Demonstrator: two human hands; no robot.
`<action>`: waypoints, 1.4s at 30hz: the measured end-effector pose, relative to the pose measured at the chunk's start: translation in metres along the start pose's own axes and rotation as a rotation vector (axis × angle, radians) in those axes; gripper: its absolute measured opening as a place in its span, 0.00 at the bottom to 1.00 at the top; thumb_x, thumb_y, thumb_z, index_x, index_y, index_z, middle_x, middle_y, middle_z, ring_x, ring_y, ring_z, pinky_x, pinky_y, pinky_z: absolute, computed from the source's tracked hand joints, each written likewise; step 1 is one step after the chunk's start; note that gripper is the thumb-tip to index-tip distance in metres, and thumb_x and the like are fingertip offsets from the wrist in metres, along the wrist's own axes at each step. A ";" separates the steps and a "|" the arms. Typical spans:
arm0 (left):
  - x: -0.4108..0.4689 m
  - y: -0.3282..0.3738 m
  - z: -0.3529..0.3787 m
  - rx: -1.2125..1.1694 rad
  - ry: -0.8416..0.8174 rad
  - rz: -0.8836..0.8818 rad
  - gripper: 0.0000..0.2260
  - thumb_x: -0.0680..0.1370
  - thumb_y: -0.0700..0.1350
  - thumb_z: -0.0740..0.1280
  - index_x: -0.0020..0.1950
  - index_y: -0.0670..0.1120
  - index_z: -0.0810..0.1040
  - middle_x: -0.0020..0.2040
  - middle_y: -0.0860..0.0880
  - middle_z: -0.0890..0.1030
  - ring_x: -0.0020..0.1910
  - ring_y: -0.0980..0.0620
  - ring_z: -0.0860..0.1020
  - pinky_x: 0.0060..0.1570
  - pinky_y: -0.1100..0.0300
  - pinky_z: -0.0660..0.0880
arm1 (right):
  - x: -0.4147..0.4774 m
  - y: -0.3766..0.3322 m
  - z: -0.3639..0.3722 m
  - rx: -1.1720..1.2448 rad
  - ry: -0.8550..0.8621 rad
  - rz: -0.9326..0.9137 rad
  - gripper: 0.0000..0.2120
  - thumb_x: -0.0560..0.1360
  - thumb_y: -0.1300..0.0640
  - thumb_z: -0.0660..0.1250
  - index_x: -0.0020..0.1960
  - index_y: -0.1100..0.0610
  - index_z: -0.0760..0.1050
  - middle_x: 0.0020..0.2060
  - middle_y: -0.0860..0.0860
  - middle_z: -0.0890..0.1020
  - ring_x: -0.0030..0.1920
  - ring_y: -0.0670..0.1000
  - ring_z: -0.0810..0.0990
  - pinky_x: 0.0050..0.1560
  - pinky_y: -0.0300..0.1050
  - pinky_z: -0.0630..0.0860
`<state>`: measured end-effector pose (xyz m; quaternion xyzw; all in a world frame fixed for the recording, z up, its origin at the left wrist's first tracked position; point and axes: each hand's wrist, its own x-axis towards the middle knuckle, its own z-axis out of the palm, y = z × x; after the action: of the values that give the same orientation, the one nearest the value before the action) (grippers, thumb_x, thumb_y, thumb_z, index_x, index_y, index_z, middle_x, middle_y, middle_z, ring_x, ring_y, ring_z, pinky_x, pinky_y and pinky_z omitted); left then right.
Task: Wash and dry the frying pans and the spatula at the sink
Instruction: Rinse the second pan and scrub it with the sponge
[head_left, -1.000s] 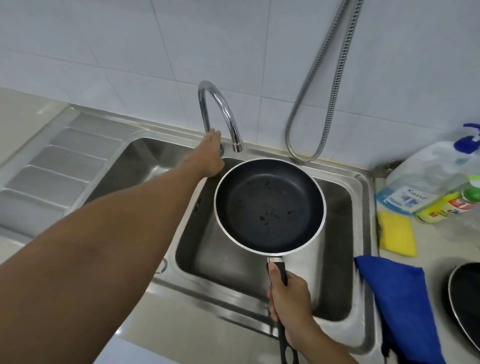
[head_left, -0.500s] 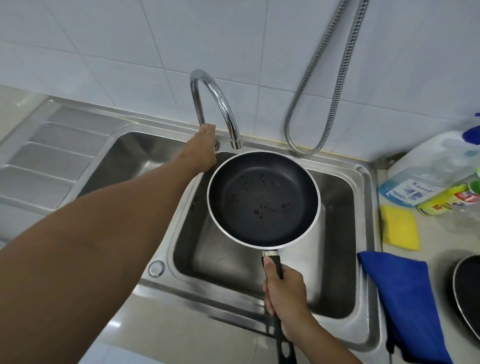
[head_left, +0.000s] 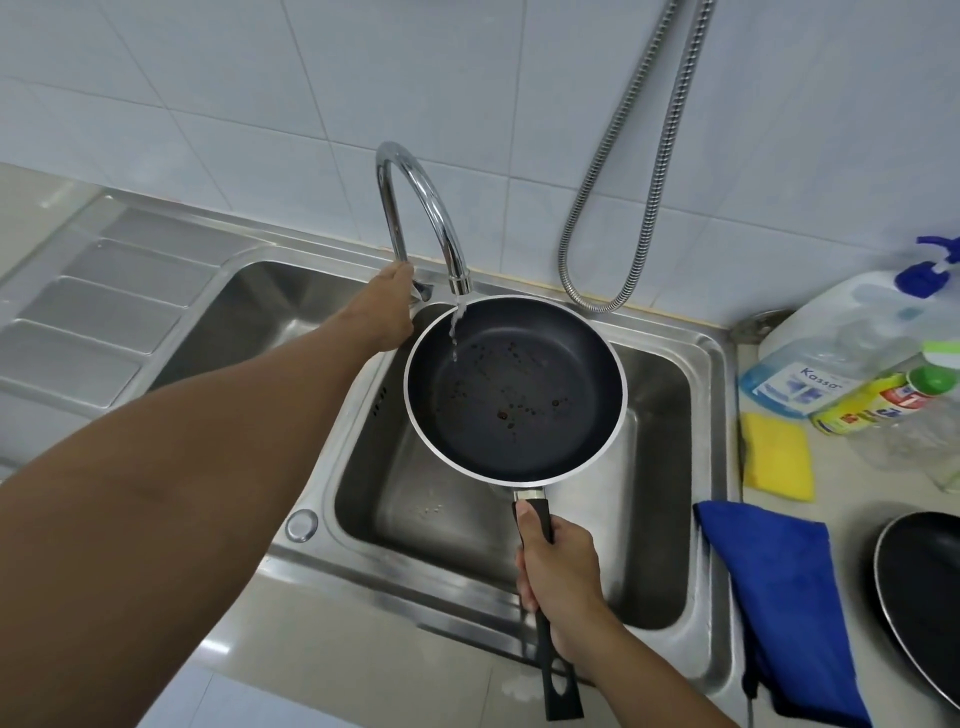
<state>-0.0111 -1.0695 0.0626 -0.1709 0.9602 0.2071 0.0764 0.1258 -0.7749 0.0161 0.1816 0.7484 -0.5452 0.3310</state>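
A black frying pan (head_left: 514, 387) with a silver rim and brown specks of residue hangs level over the sink basin (head_left: 660, 415). My right hand (head_left: 558, 577) grips its black handle near the front edge of the sink. My left hand (head_left: 389, 306) reaches to the base of the chrome tap (head_left: 415, 202) and holds the tap lever there; its fingers are hidden behind the hand. A thin stream of water (head_left: 456, 327) falls from the spout into the pan's far left side. A second black pan (head_left: 924, 603) lies on the counter at the right edge. No spatula is in view.
A blue cloth (head_left: 779, 597) hangs over the sink's right rim. Beside it lie a yellow sponge (head_left: 776, 457), a yellow dish-soap bottle (head_left: 878, 402) and a large clear jug of blue liquid (head_left: 831, 353). A metal shower hose (head_left: 623, 218) loops on the tiled wall. The ribbed draining board (head_left: 88, 322) is left.
Water has started running from the spout into the pan. My left hand stayed at the tap's base. The pan stays under the spout.
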 end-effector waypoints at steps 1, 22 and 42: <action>-0.001 -0.001 0.001 0.003 -0.005 0.007 0.32 0.77 0.28 0.61 0.81 0.37 0.60 0.81 0.39 0.61 0.78 0.38 0.65 0.73 0.50 0.65 | 0.000 0.001 -0.001 0.001 -0.003 0.001 0.20 0.83 0.47 0.63 0.47 0.64 0.77 0.28 0.54 0.76 0.21 0.48 0.69 0.23 0.39 0.68; -0.168 0.072 0.158 -1.247 -0.561 -0.623 0.29 0.82 0.63 0.63 0.59 0.36 0.81 0.43 0.45 0.85 0.28 0.49 0.70 0.29 0.59 0.71 | -0.011 0.010 0.000 0.156 -0.064 0.024 0.13 0.81 0.57 0.63 0.48 0.68 0.78 0.32 0.60 0.81 0.25 0.54 0.72 0.23 0.44 0.67; -0.183 0.078 0.157 -1.506 -0.329 -0.623 0.13 0.82 0.50 0.71 0.48 0.41 0.73 0.35 0.46 0.76 0.23 0.56 0.66 0.19 0.66 0.63 | 0.066 0.049 -0.184 -1.102 0.727 -0.527 0.24 0.74 0.47 0.69 0.65 0.60 0.71 0.57 0.62 0.76 0.57 0.62 0.74 0.61 0.61 0.71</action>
<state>0.1429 -0.8822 -0.0102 -0.4016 0.4500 0.7861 0.1350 0.0552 -0.5918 -0.0297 -0.0288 0.9974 -0.0543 -0.0388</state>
